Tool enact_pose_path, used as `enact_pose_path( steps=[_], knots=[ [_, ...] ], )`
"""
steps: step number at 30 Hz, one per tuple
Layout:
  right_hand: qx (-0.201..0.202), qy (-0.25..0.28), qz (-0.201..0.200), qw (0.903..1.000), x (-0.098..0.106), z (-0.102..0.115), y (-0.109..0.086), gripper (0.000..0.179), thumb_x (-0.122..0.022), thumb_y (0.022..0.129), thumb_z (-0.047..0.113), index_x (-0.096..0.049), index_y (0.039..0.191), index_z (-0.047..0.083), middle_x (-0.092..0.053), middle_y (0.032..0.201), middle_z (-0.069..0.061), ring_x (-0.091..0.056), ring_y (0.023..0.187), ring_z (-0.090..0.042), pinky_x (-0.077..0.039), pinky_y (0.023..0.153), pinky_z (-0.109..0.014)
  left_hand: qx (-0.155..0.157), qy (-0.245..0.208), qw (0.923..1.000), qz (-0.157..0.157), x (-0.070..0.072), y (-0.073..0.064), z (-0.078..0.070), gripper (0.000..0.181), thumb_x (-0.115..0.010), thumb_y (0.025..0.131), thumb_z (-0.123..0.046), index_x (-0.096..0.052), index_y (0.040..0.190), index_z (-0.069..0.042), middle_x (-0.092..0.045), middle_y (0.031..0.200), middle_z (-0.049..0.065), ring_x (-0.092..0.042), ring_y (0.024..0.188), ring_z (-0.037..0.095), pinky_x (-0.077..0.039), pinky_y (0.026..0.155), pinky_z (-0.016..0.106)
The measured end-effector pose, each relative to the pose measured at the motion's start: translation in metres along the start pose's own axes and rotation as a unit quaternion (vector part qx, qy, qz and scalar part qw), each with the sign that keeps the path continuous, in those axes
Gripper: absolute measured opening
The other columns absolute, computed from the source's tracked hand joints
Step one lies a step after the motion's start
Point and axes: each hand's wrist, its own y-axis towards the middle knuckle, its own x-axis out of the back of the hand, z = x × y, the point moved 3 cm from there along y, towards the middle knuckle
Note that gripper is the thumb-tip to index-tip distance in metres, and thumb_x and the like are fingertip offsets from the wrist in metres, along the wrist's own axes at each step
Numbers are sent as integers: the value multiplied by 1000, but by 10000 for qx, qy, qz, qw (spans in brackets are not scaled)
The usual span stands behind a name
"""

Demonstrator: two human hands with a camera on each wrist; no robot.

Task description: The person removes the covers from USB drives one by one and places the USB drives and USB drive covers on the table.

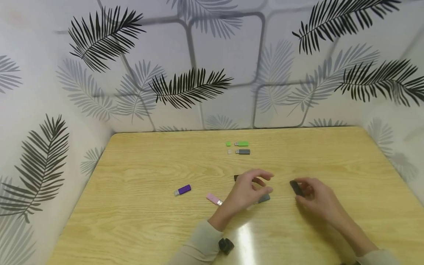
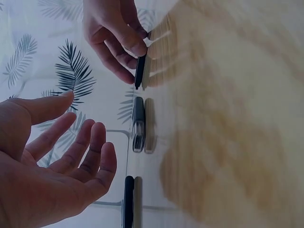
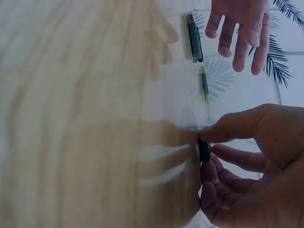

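Observation:
My right hand [image 1: 316, 198] pinches a small black USB stick [image 1: 296, 187] between thumb and fingers, low over the table on the right. In the right wrist view the black stick [image 3: 204, 150] shows between the thumb and fingertips. My left hand [image 1: 246, 189] hovers near the middle with its fingers loosely bent and nothing held. Partly hidden beneath it lies a blue-grey USB stick [image 1: 264, 198], whose clear end shows in the left wrist view. The end of another black piece [image 1: 236, 177] peeks out behind the left hand. Just left of that wrist lies a pink USB stick [image 1: 213, 198].
A purple USB stick [image 1: 183, 190] lies farther left on the wooden table [image 1: 132, 221]. Toward the back, a green USB stick [image 1: 243, 144] has a green cap [image 1: 228, 144] beside it. In front of these are a grey USB stick [image 1: 244, 151] and a clear cap [image 1: 229, 152].

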Motion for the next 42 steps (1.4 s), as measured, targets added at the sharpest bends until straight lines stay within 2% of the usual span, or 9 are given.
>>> enact_pose_path(
  steps=[7, 10, 15, 21, 29, 36, 42],
  knots=[
    [3, -35, -32, 10000, 3, 0, -2, 34, -79, 80, -3, -70, 113, -4, -73, 100, -15, -69, 88, -27, -57, 76, -33, 85, -37, 9999, 70, -12, 4, -3, 32, -76, 94, -10, -70, 126, -6, -69, 121, 11, -64, 96, 6, -55, 78, 19],
    [54, 25, -26, 10000, 4, 1, -3, 30, -79, 79, -4, -72, 109, -2, -74, 98, -12, -69, 86, -24, -56, 75, -30, 136, -27, 9999, 81, -16, 6, -5, 30, -76, 94, -9, -71, 124, -6, -70, 121, 10, -65, 95, 5, -55, 78, 18],
    [259, 176, -55, 9995, 6, 5, -7, 31, -81, 78, -7, -74, 107, 1, -73, 98, -7, -68, 85, -21, -57, 73, -27, 203, -59, 9997, 146, -21, 7, -7, 29, -76, 94, -10, -71, 122, -6, -71, 121, 11, -65, 93, 4, -54, 77, 18],
    [706, 365, -363, 9962, 11, 13, -11, 34, -79, 75, -12, -75, 104, 5, -74, 95, -4, -66, 79, -14, -58, 65, -26, 231, -206, 9991, 275, -28, 9, -5, 29, -76, 94, -12, -71, 122, -4, -71, 120, 9, -65, 93, 3, -54, 80, 18],
    [1190, 211, -614, 9908, 19, 26, -17, 39, -83, 74, -11, -75, 105, 11, -73, 96, 3, -64, 85, -4, -57, 65, -25, 125, -437, 9979, 472, -34, 12, -3, 29, -71, 99, -18, -69, 124, -3, -73, 115, 8, -68, 93, 7, -55, 81, 20],
    [1483, 351, -704, 9858, 20, 33, -17, 42, -82, 72, -13, -76, 105, 13, -73, 97, 4, -64, 86, -3, -58, 65, -25, 215, -893, 9954, 276, -34, 14, -2, 17, -72, 97, -11, -71, 112, -2, -75, 98, 8, -73, 83, 15, -58, 74, 22],
    [1771, 652, -685, 9796, 21, 34, -12, 39, -80, 77, -14, -75, 106, 11, -72, 101, 2, -64, 90, -4, -58, 66, -22, 166, -1254, 9917, 229, -29, 15, -1, 13, -73, 95, -5, -70, 107, -1, -74, 94, 8, -72, 79, 10, -59, 74, 22]
  ],
)
